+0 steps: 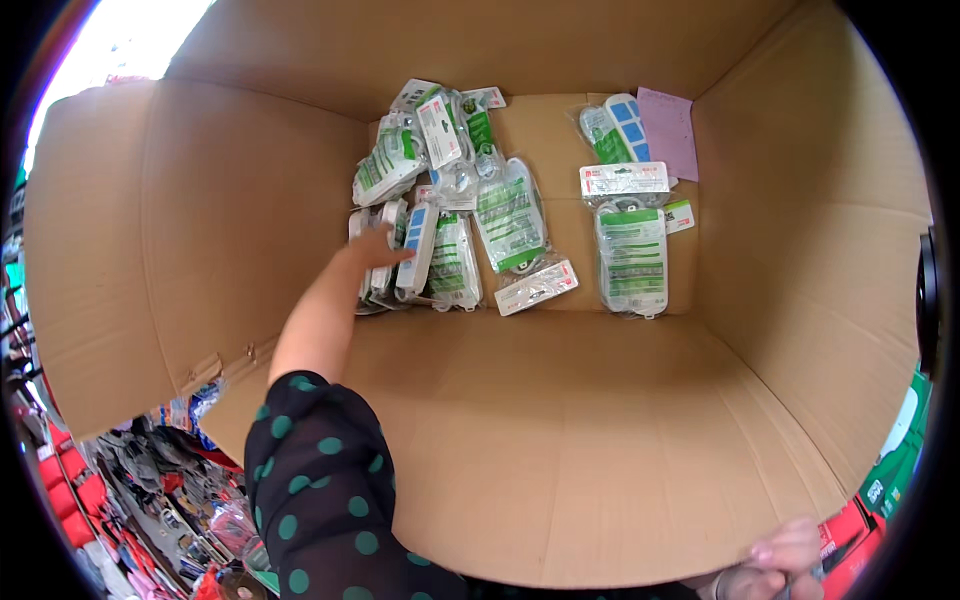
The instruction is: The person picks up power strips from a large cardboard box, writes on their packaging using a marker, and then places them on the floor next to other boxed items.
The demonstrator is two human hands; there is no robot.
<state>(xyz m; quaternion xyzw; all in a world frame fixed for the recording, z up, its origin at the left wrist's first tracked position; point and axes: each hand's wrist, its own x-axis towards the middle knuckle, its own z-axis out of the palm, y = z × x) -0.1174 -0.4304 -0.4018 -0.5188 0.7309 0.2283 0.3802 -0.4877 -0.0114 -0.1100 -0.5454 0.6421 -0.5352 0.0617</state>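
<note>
My left hand point(375, 248) reaches down into a large cardboard box point(600, 420), its fingers apart over bagged power strips at the left wall. One finger touches a white power strip point(416, 245) with blue sockets that stands on its side. Whether the fingers grip any of the bags is hard to see. More power strips in clear bags with green print, such as this one point(510, 215), lie just to the right. At the lower right, my right hand point(775, 568), with a ring on it, is closed at the box's near edge.
Several more bagged strips point(390, 160) are heaped in the far left corner. Along the right side lie another bagged strip point(632, 260) and a pink paper sheet point(668, 130). A cardboard flap point(90, 250) folds out left. Assorted goods point(170, 490) show outside the box.
</note>
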